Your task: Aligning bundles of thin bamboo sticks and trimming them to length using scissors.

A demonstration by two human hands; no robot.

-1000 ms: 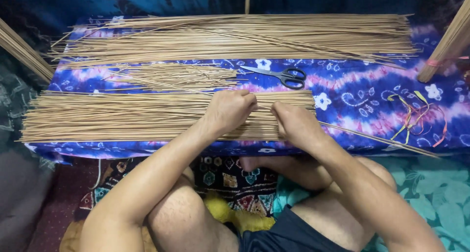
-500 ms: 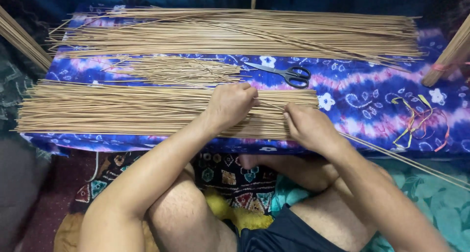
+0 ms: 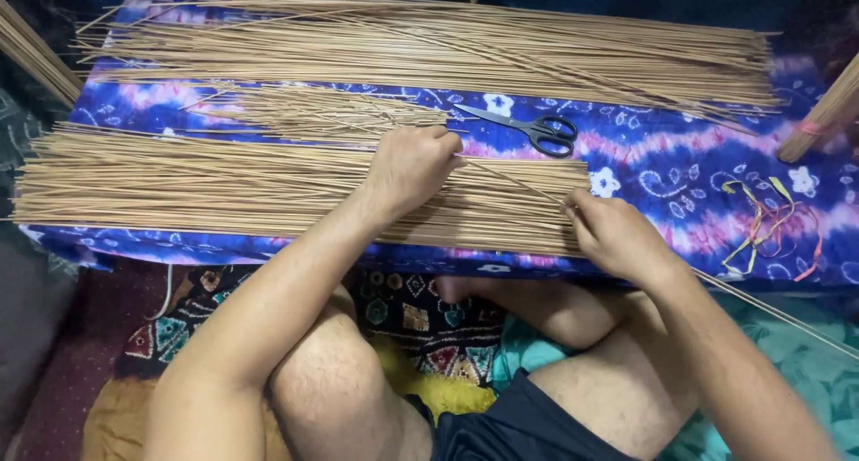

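The left hand [image 3: 410,167] rests curled on the near pile of thin sticks [image 3: 224,188], which lies along the near edge of the table [image 3: 680,170] with its blue and purple patterned cloth. The right hand [image 3: 617,237] is closed, pinching a single stick [image 3: 519,182] at the right end of that pile; the stick runs slantwise between the two hands. Black scissors [image 3: 528,128] lie mid-table, just beyond the hands. A larger stick pile [image 3: 429,54] spans the far edge. Coloured strings [image 3: 769,219] lie towards the right edge.
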